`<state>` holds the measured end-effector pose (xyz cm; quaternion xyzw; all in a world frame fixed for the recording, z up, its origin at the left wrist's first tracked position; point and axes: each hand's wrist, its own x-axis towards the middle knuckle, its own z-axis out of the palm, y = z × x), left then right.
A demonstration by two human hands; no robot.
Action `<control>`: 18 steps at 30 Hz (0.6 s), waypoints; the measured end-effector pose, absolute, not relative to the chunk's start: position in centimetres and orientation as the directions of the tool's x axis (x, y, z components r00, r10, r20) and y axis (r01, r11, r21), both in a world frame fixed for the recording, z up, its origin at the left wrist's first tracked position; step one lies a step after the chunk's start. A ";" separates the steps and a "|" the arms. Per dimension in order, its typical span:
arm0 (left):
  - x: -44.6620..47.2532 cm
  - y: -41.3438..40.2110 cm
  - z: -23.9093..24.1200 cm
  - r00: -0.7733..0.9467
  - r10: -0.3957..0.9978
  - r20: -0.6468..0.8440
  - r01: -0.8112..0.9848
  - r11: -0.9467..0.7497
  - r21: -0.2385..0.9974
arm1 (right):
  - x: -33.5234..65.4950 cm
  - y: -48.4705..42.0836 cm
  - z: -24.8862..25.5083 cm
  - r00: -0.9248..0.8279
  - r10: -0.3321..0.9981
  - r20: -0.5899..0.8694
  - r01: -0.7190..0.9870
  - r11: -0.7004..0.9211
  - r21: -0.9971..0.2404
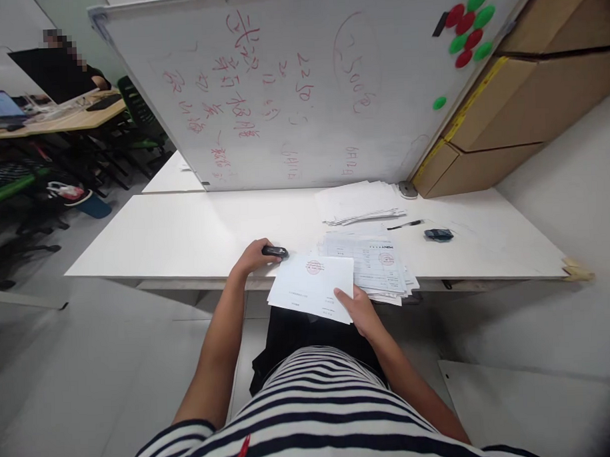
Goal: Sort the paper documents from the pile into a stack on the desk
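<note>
My left hand is closed around a small black stapler at the front part of the white table. In my right hand is a sheet of paper with a red round stamp, gripped at its lower right corner with the thumb on top. The sheet's upper left edge lies close to the stapler's tip; I cannot tell whether it sits between the jaws. Just right of the held sheet lies a pile of printed forms, also red-stamped. Behind that is a stack of white papers.
A whiteboard with red writing stands along the table's back. Cardboard boxes are piled at the right rear. A pen and a dark crumpled item lie on the right. A person sits behind a monitor far left.
</note>
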<state>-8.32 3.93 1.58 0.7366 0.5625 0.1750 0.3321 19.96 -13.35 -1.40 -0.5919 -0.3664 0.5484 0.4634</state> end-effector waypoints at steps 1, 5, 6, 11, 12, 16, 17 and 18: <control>-8.3 3.9 1.7 0.308 0.944 -0.121 0.719 -0.147 0.680 | 19.8 -13.3 -1.3 0.118 0.942 -0.314 -0.078 -0.306 -0.949; -8.0 3.7 1.9 0.324 0.936 -0.137 0.730 -0.155 0.666 | 19.2 -13.1 -0.9 0.098 0.939 -0.331 -0.060 -0.326 -0.943; -8.0 3.7 1.9 0.332 0.933 -0.140 0.732 -0.161 0.662 | 19.1 -13.0 -0.9 0.098 0.938 -0.332 -0.057 -0.328 -0.943; -8.2 4.3 2.6 0.372 0.897 -0.238 0.796 -0.176 0.579 | 18.8 -13.0 -0.8 0.125 0.940 -0.316 0.005 -0.319 -0.948; -8.3 4.6 3.1 0.377 0.880 -0.290 0.821 -0.172 0.545 | 18.8 -13.0 -0.9 0.121 0.943 -0.310 0.026 -0.315 -0.949; -7.7 5.7 5.6 0.397 0.807 -0.436 0.864 -0.169 0.474 | 19.0 -13.2 -1.2 0.106 0.952 -0.288 0.078 -0.297 -0.952; -7.3 5.8 6.0 0.397 0.823 -0.407 0.860 -0.179 0.478 | 19.0 -13.3 -1.3 0.105 0.952 -0.288 0.079 -0.296 -0.952; -6.7 5.9 6.1 0.391 0.853 -0.345 0.852 -0.194 0.486 | 19.1 -13.3 -1.4 0.105 0.951 -0.290 0.078 -0.298 -0.951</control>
